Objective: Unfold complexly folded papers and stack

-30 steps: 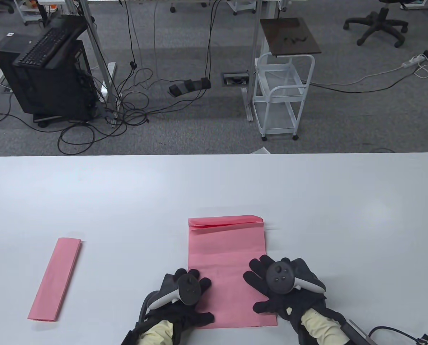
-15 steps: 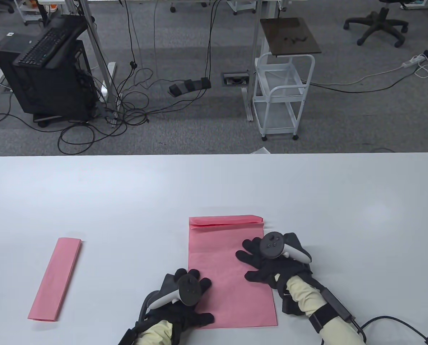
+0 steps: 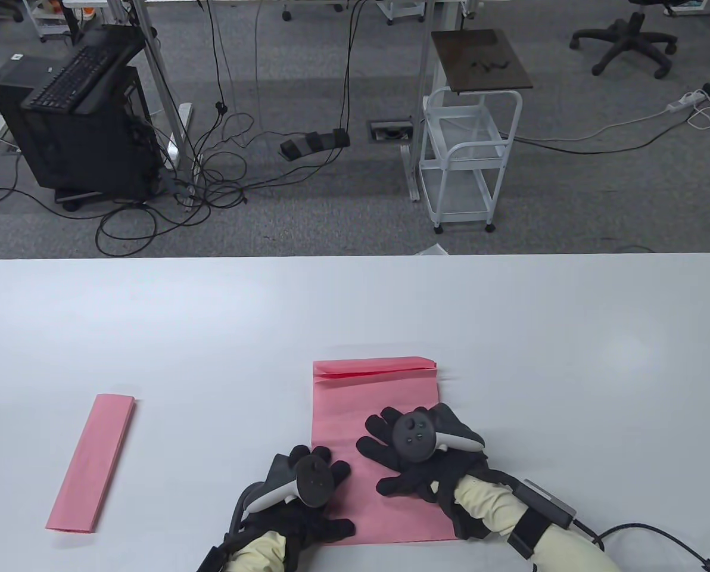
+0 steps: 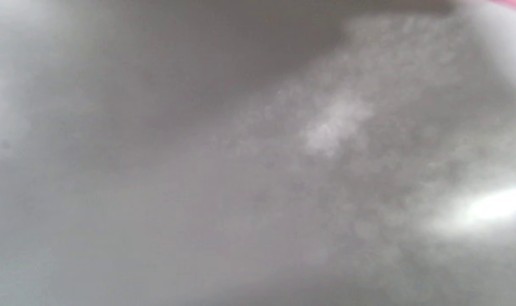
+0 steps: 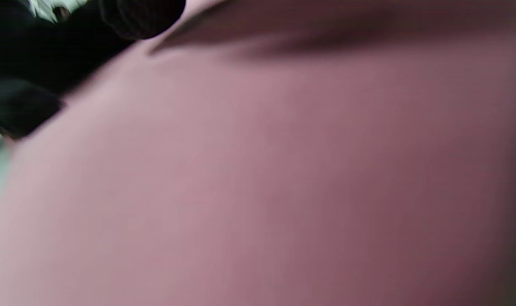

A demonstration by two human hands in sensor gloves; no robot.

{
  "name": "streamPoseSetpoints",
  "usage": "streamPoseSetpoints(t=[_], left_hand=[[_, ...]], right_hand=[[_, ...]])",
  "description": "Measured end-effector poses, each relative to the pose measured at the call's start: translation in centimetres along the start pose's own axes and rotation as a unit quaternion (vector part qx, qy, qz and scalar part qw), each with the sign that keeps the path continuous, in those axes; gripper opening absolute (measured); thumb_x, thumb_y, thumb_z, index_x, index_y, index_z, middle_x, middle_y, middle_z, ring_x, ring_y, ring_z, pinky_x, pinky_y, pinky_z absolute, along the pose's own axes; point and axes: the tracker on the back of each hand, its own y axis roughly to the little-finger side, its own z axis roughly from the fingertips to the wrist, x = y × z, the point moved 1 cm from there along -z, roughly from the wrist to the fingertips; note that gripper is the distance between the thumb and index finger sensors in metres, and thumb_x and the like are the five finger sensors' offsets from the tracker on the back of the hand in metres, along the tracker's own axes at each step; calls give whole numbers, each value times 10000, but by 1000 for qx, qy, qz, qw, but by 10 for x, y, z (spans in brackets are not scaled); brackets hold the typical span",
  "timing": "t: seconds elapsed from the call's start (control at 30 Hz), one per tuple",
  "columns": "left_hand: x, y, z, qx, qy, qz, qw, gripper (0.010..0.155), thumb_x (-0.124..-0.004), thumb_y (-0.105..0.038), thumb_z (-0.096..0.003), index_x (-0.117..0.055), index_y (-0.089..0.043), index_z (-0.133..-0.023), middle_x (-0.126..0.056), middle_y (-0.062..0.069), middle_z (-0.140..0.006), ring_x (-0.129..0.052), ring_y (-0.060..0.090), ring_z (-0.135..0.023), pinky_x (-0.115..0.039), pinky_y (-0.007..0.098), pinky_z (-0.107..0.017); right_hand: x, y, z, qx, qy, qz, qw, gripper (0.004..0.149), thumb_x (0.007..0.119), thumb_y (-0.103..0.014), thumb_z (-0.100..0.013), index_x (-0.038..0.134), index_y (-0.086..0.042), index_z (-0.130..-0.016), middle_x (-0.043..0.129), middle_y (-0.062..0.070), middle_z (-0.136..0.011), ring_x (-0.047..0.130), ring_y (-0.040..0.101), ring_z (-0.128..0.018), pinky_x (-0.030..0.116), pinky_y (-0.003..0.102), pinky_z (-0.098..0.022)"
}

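A partly unfolded pink paper point(image 3: 361, 405) lies flat near the table's front middle, with a folded band along its far edge. My left hand point(image 3: 313, 482) rests flat on its near left corner, fingers spread. My right hand point(image 3: 402, 447) lies flat on the sheet's middle right, fingers spread. A second pink paper point(image 3: 93, 462), folded into a narrow strip, lies at the front left. The right wrist view is filled by blurred pink paper point(image 5: 283, 178) with dark glove fingers point(image 5: 138, 17) at the top left. The left wrist view shows only blurred table surface.
The white table point(image 3: 510, 322) reaches far back and to both sides. A cable point(image 3: 659, 533) trails from my right wrist at the front right. Beyond the table lie the floor, a white cart and a computer tower.
My right hand slid away from me along the sheet, then came back toward me and leftward onto its middle. My left hand and both papers have stayed put.
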Motion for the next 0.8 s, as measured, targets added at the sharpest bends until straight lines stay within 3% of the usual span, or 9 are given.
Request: streamPoseSetpoints(t=[0.1, 0.2, 0.23, 0.47, 0.67, 0.73, 0.8], left_hand=[[0, 0, 0, 0, 1, 2, 1000, 917, -570, -712, -447, 134, -448, -972, 340, -119, -974, 344, 258, -897, 180, 526, -587], [0, 0, 0, -3, 3, 6, 1000, 918, -579, -706, -449, 130, -449, -972, 339, -120, -972, 345, 257, -894, 181, 525, -583], [0, 0, 0, -3, 1, 5, 1000, 918, -578, -706, -449, 128, -447, -974, 337, -119, -975, 342, 258, -897, 181, 525, -585], [1, 0, 0, -3, 1, 3, 1000, 917, -573, -708, -449, 131, -446, -974, 338, -118, -977, 342, 260, -898, 181, 527, -587], [1, 0, 0, -3, 1, 2, 1000, 918, -569, -711, -450, 137, -445, -973, 342, -117, -975, 345, 261, -895, 181, 527, -585], [1, 0, 0, -2, 0, 1, 1000, 918, -569, -712, -449, 135, -445, -974, 340, -116, -976, 342, 261, -897, 180, 527, -587], [1, 0, 0, -1, 0, 1, 1000, 917, -568, -713, -449, 134, -446, -975, 340, -117, -977, 341, 260, -899, 180, 527, -588]], right_hand=[[-11, 11, -15, 30, -9, -29, 999, 640, 644, -565, -482, 287, -551, -1013, 41, -265, -1134, -115, 48, -1022, -167, 461, -659], [-30, 41, -30, 83, 0, -86, 993, 618, 657, -574, -473, 304, -606, -980, 62, -340, -1105, -99, 8, -1012, -170, 447, -661], [-35, 52, -33, 98, 7, -119, 988, 616, 662, -567, -474, 307, -611, -975, 69, -360, -1091, -86, -58, -996, -173, 424, -663], [-63, 105, -37, 202, 62, -197, 957, 581, 666, -562, -465, 371, -599, -964, 66, -404, -1081, -89, -84, -997, -172, 411, -675], [-67, 107, -37, 209, 73, -212, 952, 591, 666, -529, -480, 365, -572, -986, 63, -366, -1098, -69, -75, -1005, -148, 426, -688], [-73, 105, -32, 199, 81, -245, 945, 628, 651, -517, -495, 328, -502, -1033, 80, -266, -1142, -36, 12, -1035, -152, 442, -679], [-80, 95, -19, 164, 132, -254, 944, 673, 635, -530, -502, 217, -517, -1031, -40, -275, -1111, -188, -25, -974, -202, 429, -651]])
